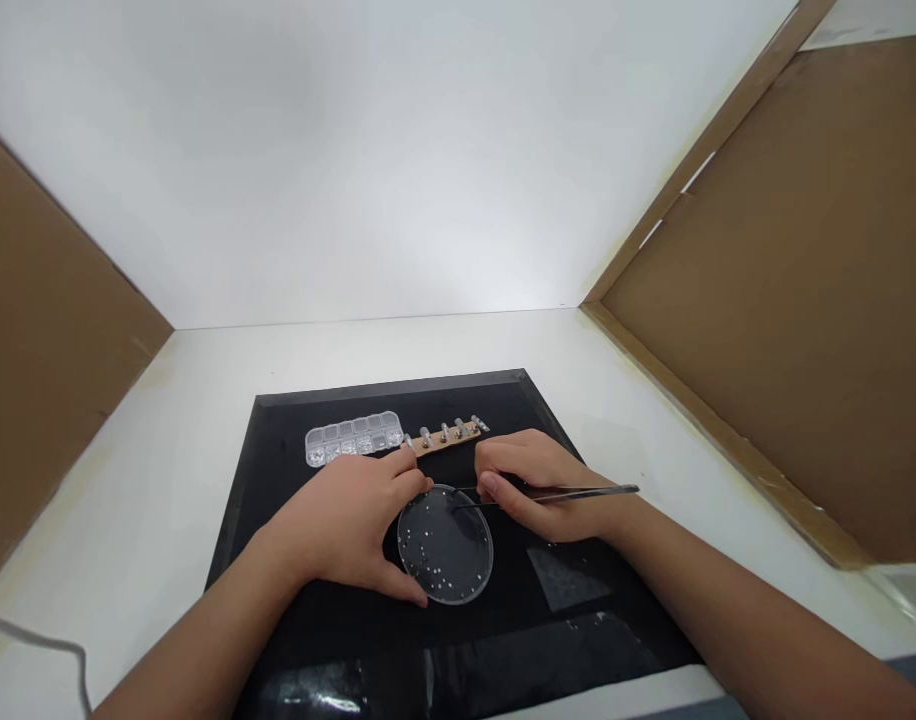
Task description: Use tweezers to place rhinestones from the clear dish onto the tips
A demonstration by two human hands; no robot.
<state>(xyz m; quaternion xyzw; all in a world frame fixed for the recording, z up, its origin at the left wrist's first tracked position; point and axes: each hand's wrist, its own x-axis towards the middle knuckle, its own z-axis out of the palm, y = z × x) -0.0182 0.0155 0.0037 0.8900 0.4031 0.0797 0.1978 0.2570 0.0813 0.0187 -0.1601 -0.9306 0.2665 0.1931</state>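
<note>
A round clear dish [447, 545] lies on the black mat, with many tiny shiny bits scattered in it. My left hand [353, 515] grips it by the left side, fingers at the top rim and thumb at the lower rim. In my right hand [537, 480] is a pair of metal tweezers [578, 493]. Their tips point left over the upper part of the dish, slightly apart; whether anything is between them is too small to tell. Just beyond my hands lies a tan strip [443, 440] carrying several small silvery pieces.
A clear compartment box [353, 438] with shiny bits in its near row sits behind my left hand. A thin clear sheet [567, 578] lies right of the dish on the black mat [330, 620]. Cardboard walls [788, 300] stand at both sides; a grey cable [42, 638] runs at lower left.
</note>
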